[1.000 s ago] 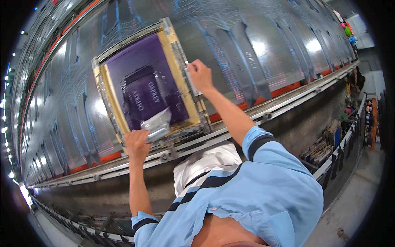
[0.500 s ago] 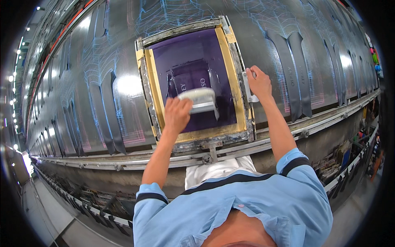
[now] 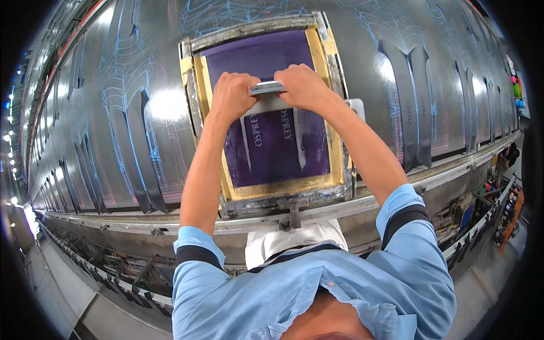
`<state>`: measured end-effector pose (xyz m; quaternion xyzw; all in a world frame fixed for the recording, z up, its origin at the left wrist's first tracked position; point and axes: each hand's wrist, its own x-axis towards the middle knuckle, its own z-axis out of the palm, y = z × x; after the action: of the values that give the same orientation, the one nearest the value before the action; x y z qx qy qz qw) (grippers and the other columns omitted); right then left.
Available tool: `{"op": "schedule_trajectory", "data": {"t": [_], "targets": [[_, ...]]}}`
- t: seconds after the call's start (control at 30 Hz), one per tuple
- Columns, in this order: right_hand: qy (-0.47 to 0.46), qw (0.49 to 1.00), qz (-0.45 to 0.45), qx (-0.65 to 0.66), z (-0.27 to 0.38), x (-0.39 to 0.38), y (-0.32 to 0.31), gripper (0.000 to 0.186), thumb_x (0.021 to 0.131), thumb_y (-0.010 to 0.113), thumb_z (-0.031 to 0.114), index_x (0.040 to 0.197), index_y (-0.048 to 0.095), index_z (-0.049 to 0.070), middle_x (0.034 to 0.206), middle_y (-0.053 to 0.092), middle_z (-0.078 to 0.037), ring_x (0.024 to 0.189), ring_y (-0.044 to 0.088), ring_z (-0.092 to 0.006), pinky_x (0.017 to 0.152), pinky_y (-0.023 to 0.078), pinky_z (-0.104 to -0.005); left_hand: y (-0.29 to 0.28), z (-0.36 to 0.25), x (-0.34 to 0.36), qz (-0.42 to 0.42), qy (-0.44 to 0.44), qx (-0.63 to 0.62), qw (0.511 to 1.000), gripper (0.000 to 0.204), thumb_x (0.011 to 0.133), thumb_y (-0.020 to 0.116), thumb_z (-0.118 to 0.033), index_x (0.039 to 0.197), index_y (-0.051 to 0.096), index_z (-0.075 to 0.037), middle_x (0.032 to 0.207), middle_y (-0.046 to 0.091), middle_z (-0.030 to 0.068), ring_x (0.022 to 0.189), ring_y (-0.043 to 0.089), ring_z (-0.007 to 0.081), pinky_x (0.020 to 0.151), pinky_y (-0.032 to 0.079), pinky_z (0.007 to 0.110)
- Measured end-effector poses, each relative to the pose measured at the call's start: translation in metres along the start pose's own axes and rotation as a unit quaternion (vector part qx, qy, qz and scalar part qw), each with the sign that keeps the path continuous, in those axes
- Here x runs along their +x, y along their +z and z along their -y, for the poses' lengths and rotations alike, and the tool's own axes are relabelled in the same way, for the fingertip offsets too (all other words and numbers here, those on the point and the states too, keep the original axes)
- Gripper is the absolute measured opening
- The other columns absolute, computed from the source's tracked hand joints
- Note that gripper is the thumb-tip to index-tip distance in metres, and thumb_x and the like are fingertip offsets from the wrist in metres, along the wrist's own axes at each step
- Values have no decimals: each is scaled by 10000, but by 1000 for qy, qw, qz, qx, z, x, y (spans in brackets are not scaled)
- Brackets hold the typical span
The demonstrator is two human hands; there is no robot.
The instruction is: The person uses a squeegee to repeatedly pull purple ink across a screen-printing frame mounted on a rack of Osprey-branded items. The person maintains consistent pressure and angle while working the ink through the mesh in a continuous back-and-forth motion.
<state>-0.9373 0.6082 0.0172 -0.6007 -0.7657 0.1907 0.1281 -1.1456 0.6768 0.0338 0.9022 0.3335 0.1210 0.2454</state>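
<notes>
A printing screen with a purple mesh (image 3: 247, 164) and a tape-edged metal frame (image 3: 252, 31) lies on the long grey table. Both hands grip a squeegee (image 3: 266, 86) with a metal handle, held across the upper middle of the mesh. My left hand (image 3: 231, 96) closes round its left end, my right hand (image 3: 299, 86) round its right end. Below it, pale lettering and ink streaks show on the mesh. A white fitting (image 3: 356, 110) at the frame's right side is partly behind my right arm.
Dark cut fabric pieces (image 3: 419, 107) lie along the table (image 3: 362, 22) on both sides of the screen. A metal rail (image 3: 164, 225) runs along the near edge. Beyond it are stored boards and clutter (image 3: 464, 207) at the right. Small coloured items (image 3: 516, 85) sit at the far right end.
My right hand has left the fitting at the frame's right side and taken hold of the squeegee. My left hand and the squeegee have moved up the mesh.
</notes>
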Motion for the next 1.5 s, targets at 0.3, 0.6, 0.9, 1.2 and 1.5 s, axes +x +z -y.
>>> {"op": "schedule_trajectory", "data": {"t": [0.3, 0.6, 0.9, 1.2, 1.5], "targets": [[-42, 998, 23, 31, 74, -141, 34, 176, 726, 751, 153, 844, 634, 95, 829, 670, -102, 866, 654, -319, 859, 465, -454, 35, -83, -145, -3, -17, 1, 1000, 254, 617, 725, -3, 840, 729, -125, 827, 712, 44, 765, 646, 262, 724, 431, 392], [22, 997, 75, -19, -1, 4, -18, 208, 776, 735, 235, 919, 707, 85, 874, 730, -148, 903, 701, -353, 870, 505, -459, -8, 3, 11, 48, 12, 47, 998, 105, 702, 760, -113, 801, 731, -133, 745, 702, 118, 757, 666, 354, 768, 468, 447], [12, 1000, -6, 11, 21, -30, 3, 168, 774, 724, 191, 856, 667, 56, 814, 707, -184, 815, 684, -412, 793, 539, -501, 1, -8, -20, 22, 39, 1, 999, 108, 690, 746, -70, 780, 730, -127, 684, 660, 130, 697, 647, 362, 711, 471, 456], [-30, 998, 54, 5, 87, -139, 25, 240, 719, 797, 176, 896, 661, 88, 815, 697, -86, 884, 678, -282, 874, 470, -421, 27, -70, -143, 9, 23, 15, 1000, 218, 631, 746, -10, 810, 719, -132, 767, 699, 30, 767, 660, 257, 763, 408, 405], [17, 999, 30, -15, 1, 5, -16, 171, 794, 698, 213, 861, 671, 58, 821, 706, -172, 836, 682, -389, 808, 525, -487, -15, 8, 19, 55, 43, 72, 995, 106, 698, 733, -90, 790, 707, -135, 725, 686, 100, 745, 643, 322, 786, 416, 415]]}}
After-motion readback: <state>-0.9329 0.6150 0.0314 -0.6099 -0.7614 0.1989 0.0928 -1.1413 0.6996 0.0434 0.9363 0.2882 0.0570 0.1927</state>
